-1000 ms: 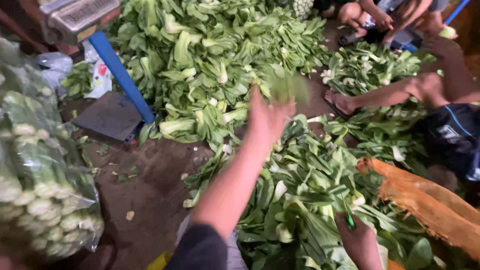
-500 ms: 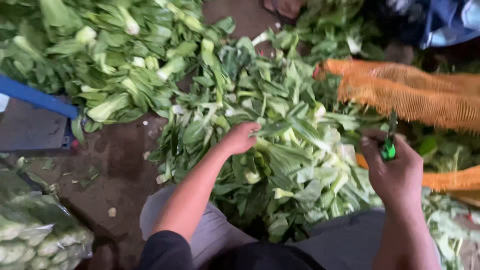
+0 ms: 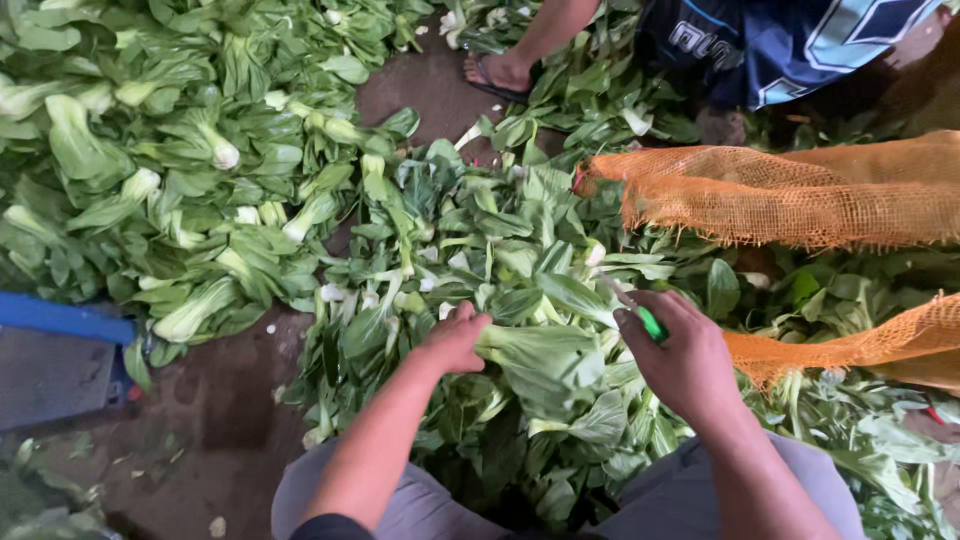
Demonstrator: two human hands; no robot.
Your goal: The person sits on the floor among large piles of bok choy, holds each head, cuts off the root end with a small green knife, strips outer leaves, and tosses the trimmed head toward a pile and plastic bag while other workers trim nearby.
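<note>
My left hand [image 3: 455,338] is closed on a head of bok choy [image 3: 545,352] in the leafy pile [image 3: 470,250] between my knees. My right hand [image 3: 685,358] is wrapped around a small green-handled knife [image 3: 650,322], its tip close to the same head's leaves. The blade is mostly hidden by leaves and fingers. More bok choy lies heaped at the upper left [image 3: 150,160].
An orange mesh sack [image 3: 790,195] lies open at the right, a second fold [image 3: 860,345] below it. Another person's sandalled foot [image 3: 500,72] and blue clothing [image 3: 790,45] are at the top. A blue-edged platform [image 3: 60,350] sits at the left on the dark wet floor [image 3: 220,400].
My left hand came back from a throw toward the far pile and dropped onto a bok choy head. My right hand with the knife moved in beside it. The view tilted downward.
</note>
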